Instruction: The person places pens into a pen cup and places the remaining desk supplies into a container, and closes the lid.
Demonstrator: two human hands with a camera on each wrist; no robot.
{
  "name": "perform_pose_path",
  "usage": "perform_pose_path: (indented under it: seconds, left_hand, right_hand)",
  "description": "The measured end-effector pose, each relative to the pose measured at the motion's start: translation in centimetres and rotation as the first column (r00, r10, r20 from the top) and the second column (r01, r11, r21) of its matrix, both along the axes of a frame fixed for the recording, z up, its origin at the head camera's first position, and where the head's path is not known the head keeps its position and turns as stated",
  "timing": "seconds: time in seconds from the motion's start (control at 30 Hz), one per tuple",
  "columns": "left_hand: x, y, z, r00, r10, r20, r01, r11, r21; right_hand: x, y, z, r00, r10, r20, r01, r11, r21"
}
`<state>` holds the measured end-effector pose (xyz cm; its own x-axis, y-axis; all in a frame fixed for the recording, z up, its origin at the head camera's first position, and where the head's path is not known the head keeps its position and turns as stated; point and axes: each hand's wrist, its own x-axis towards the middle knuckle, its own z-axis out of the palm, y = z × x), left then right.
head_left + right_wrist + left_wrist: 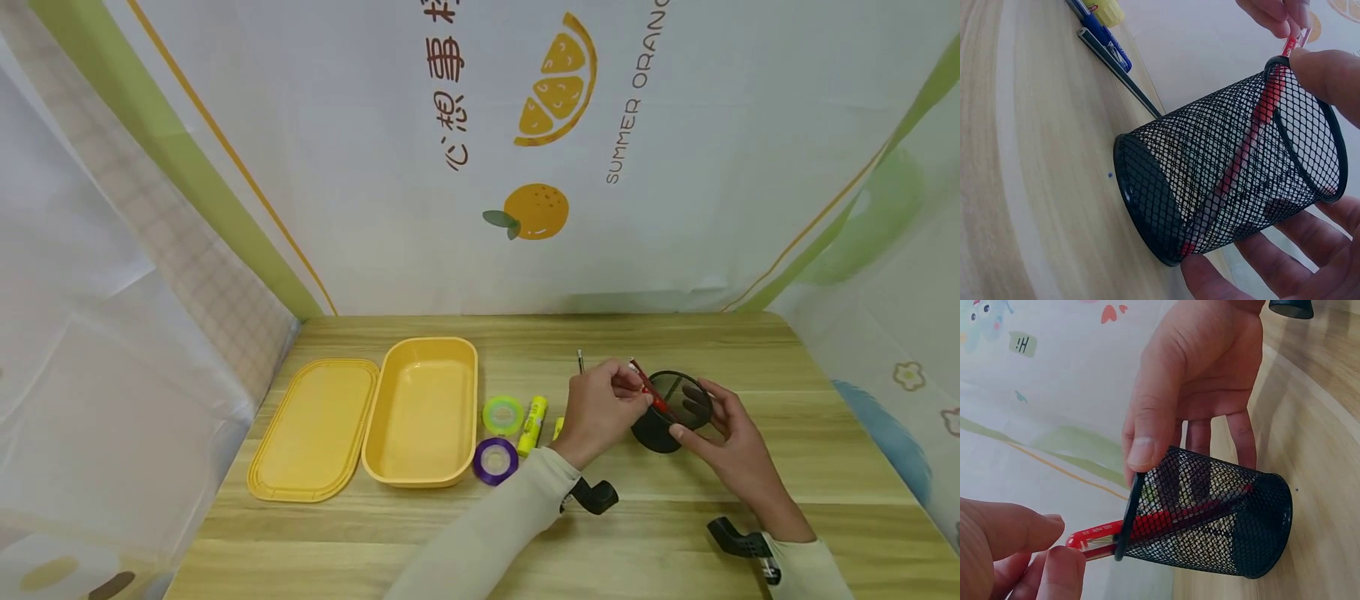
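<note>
A black mesh pen holder [660, 433] is held tilted by my right hand [731, 450], the thumb at its rim and the fingers round its side. Inside it slants a red pen [1266, 103], its tip near the base and its clip end sticking out past the rim. At that end my left hand [603, 408] pinches the pen between thumb and fingertips, as the left wrist view shows. A dark pencil [1119, 72] and a blue pen [1107, 37] lie on the table beyond the holder in the right wrist view.
Left of my hands lie a yellow glue stick [532, 425], a green tape roll [502, 415] and a purple tape roll [496, 461]. Another yellow item [558, 427] is mostly hidden by my left hand. Further left are a yellow box [420, 479] and its lid [311, 429].
</note>
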<state>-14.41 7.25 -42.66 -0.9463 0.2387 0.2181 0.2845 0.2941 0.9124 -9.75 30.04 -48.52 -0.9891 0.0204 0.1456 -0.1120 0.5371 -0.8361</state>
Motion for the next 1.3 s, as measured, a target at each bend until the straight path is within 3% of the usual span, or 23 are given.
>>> perform_pose_path:
  seconds: [0.57,0.7,1.03,1.3]
  left_hand:
    - [0.5,-1.4,1.0,1.0,-0.027,-0.011,0.027,0.999,0.038]
    - [0.6,-2.0,1.1,0.999,-0.031,0.022,0.029,0.998,0.059]
    - [0.1,-3.6,-0.5,0.993,0.048,0.106,-0.052,0.998,0.038]
    - [1.7,-4.0,-2.5,0.974,0.066,0.217,-0.073,0.997,0.023]
  right_hand:
    - [0.0,0.1,-0.2,1.0,0.014,-0.006,-0.013,1.0,0.003]
    - [0.0,0.1,-0.1,1.0,0.013,-0.009,-0.013,1.0,-0.002]
    - [-0.1,0.2,-0.2,1.0,0.012,0.003,-0.012,1.0,0.011]
    - [0.1,0.3,-0.4,1.0,0.016,-0.003,-0.016,1.0,0.008]
